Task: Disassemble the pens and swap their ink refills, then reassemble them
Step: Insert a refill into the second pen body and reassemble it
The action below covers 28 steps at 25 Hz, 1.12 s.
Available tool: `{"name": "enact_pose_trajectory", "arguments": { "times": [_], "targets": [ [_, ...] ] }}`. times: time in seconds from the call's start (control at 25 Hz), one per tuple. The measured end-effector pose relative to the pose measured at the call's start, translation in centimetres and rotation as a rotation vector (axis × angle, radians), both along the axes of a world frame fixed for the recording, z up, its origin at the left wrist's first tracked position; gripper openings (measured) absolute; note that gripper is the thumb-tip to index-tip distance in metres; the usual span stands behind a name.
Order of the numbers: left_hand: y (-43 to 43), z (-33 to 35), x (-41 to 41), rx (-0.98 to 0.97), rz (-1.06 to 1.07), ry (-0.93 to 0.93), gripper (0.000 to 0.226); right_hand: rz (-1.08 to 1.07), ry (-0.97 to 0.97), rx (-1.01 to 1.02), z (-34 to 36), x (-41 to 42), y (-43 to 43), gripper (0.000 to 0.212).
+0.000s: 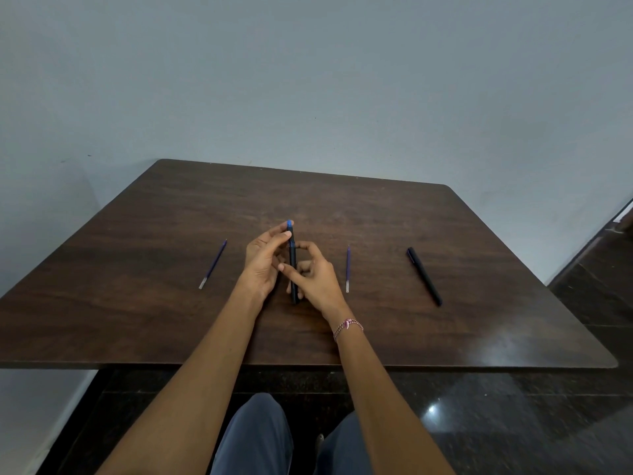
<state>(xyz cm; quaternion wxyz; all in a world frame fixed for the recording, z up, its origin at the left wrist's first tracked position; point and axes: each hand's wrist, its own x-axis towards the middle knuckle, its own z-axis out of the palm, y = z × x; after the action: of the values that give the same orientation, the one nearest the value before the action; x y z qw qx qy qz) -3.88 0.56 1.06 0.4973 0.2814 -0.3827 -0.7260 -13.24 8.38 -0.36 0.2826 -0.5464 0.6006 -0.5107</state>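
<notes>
A dark pen barrel with a blue end (293, 265) stands nearly upright above the middle of the brown table (171, 320). My left hand (263, 258) pinches it near the blue top. My right hand (313, 274) grips its middle from the right. One blue ink refill (213, 264) lies on the table to the left of my hands. A second blue refill (348, 269) lies just right of my right hand. Further right, a black pen (424, 276) lies slanted on the tabletop.
The table's far edge meets a pale wall (308, 80). Dark tiled floor (513, 423) shows to the right and below the near edge. My knees in grey trousers (260, 440) sit under the table's front.
</notes>
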Motion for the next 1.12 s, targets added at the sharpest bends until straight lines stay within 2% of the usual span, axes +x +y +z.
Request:
{"name": "enact_pose_trajectory", "arguments": {
  "times": [0.24, 0.68, 0.84, 1.12],
  "targets": [
    [0.3, 0.4, -0.1, -0.008, 0.061, 0.046, 0.02, -0.053, 0.001, -0.042, 0.1, 0.1, 0.0, 0.029],
    [0.0, 1.3, 0.0, 0.047, 0.149, 0.059, 0.019, -0.043, 0.013, -0.06, 0.5, 0.3, 0.3, 0.022],
    [-0.5, 2.7, 0.3, 0.01, 0.204, 0.021, 0.02, -0.036, 0.024, -0.067, 0.6, 0.3, 0.3, 0.022],
    [-1.8, 4.1, 0.8, -0.016, 0.427, -0.098, 0.019, -0.05, 0.04, -0.073, 0.5, 0.2, 0.3, 0.021]
  ]
}}
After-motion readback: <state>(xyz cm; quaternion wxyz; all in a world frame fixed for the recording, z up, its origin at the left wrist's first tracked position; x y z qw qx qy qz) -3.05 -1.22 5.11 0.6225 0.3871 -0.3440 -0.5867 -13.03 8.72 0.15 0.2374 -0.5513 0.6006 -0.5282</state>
